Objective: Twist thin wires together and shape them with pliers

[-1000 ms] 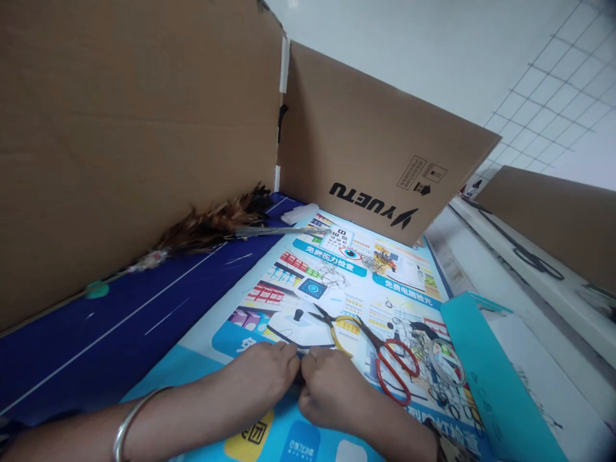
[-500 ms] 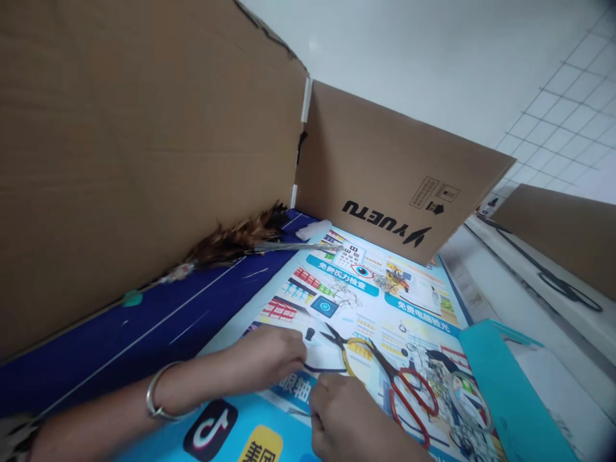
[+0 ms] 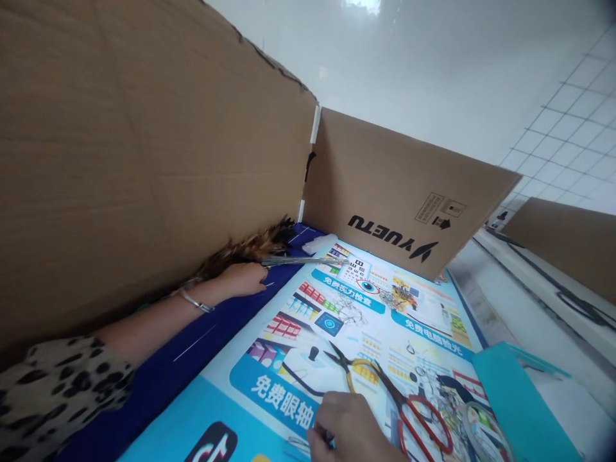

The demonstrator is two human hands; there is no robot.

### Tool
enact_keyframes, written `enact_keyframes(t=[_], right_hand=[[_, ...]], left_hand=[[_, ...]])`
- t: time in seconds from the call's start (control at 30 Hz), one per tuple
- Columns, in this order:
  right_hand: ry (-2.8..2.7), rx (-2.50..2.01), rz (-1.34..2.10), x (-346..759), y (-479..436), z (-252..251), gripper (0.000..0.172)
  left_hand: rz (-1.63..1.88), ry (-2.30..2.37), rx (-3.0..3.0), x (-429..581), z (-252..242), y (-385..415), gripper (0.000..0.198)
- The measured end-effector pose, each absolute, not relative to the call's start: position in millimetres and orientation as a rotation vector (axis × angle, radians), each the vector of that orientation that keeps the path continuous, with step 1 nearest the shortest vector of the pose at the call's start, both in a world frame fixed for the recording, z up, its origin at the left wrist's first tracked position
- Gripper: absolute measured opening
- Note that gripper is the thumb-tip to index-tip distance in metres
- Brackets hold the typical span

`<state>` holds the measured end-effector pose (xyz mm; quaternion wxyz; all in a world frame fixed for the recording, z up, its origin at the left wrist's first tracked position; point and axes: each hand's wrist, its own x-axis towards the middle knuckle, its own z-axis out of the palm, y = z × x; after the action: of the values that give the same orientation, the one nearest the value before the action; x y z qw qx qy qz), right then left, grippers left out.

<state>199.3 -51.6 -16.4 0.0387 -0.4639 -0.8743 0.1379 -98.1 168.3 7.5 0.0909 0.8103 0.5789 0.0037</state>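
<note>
My left hand is at the near end of a bundle of thin silvery wires, beside brown feathers along the cardboard wall. Its fingers look curled, but what they hold is hidden. Low in the middle of the view, my right hand is closed over the printed sheet; a small dark bit shows between its fingers, too little to name. Just beyond it lie pliers with yellow handles and red-handled scissors. A few thin wires rest left of the right hand.
Cardboard walls stand at the left and back. Tangled wire and small metal pieces lie at the right, by a turquoise box. Small chains sit on the printed sheet.
My left hand has left the spot beside my right hand and reached forward and left to the wire bundle. My right hand stays closed in about the same place. The view has shifted slightly.
</note>
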Motion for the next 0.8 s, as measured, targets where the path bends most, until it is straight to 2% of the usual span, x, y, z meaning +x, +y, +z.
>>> enact_keyframes(t=[0.17, 0.37, 0.57, 0.73, 0.8], right_hand=[[-2.673, -1.324, 0.291, 201, -50, -30, 0.013], [-2.604, -1.247, 0.188, 202, -50, -38, 0.012], [-2.564, -1.17, 0.159, 204, -49, -46, 0.015], [-2.487, -1.153, 0.081, 207, -48, -59, 0.017], [-2.53, -1.129, 0.103, 210, -47, -59, 0.015]], left_hand=[[-0.2, 1.676, 2.375, -92, -4, 193, 0.033], [-0.341, 1.581, 2.367, -91, -6, 209, 0.033], [-0.319, 1.465, 2.402, -106, -1, 211, 0.033], [-0.162, 1.449, 2.431, -130, 10, 202, 0.015], [-0.098, 1.434, 2.437, -139, 13, 195, 0.013]])
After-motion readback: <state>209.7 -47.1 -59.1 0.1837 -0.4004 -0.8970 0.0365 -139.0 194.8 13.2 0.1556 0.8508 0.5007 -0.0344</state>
